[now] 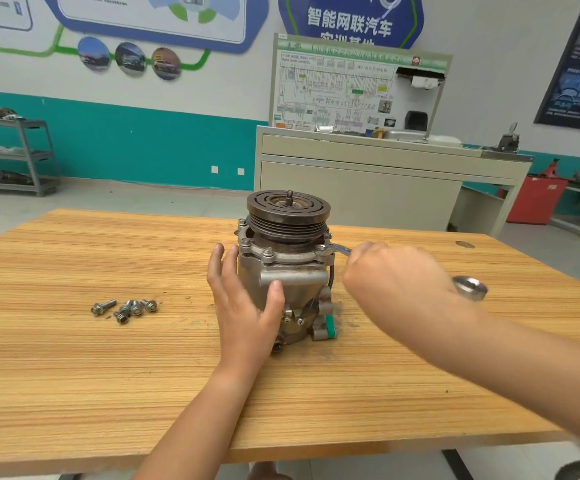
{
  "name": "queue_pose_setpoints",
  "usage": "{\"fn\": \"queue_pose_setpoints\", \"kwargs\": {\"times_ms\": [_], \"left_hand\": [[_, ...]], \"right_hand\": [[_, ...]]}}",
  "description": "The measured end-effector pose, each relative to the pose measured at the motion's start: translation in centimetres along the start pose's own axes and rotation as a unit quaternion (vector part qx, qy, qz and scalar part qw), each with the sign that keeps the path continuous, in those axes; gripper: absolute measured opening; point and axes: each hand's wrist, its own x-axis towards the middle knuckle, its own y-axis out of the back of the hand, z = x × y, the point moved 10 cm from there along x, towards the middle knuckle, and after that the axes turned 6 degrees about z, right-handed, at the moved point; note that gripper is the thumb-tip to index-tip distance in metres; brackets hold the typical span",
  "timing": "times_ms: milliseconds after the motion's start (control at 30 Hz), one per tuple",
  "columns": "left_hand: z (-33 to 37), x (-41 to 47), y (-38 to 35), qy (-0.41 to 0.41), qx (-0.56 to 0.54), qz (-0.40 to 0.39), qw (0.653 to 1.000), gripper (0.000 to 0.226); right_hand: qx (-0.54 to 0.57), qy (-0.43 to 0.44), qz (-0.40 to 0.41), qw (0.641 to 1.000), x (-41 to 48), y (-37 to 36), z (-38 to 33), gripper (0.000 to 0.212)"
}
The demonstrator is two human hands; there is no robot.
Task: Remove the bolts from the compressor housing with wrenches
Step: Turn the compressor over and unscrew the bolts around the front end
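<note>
The grey metal compressor housing (290, 271) stands upright on the wooden table (108, 375), with its dark grooved pulley (288, 211) on top. My left hand (243, 303) holds the housing's left side, fingers behind it and thumb on the front. A silver wrench (470, 287) is gripped in my right hand (396, 275); its far end sits on a bolt (322, 250) at the flange's right side, and its ring end sticks out past my wrist. Two more bolts (268, 251) stand in the flange at the front left. Several removed bolts (126, 308) lie loose to the left.
A beige training bench with a wiring-diagram board (354, 95) stands behind the table. A grey metal shelf rack (22, 154) is at the far left and a red cabinet (534, 199) at the right. Dark grit lies on the table around the compressor.
</note>
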Motion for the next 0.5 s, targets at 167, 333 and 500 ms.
{"fn": "queue_pose_setpoints", "kwargs": {"times_ms": [167,333,500], "left_hand": [[0.2,0.1,-0.2,-0.009,-0.015,-0.009,1.000,0.067],[0.2,0.2,-0.2,-0.018,-0.006,-0.004,1.000,0.066],[0.1,0.2,-0.2,-0.019,-0.004,-0.006,1.000,0.066]], "right_hand": [[-0.016,0.033,0.062,0.997,1.2,-1.2,4.1,0.033],[-0.049,0.061,0.119,0.990,4.6,-2.9,6.7,0.037],[0.042,0.086,0.254,0.963,7.4,-2.9,5.7,0.026]]}}
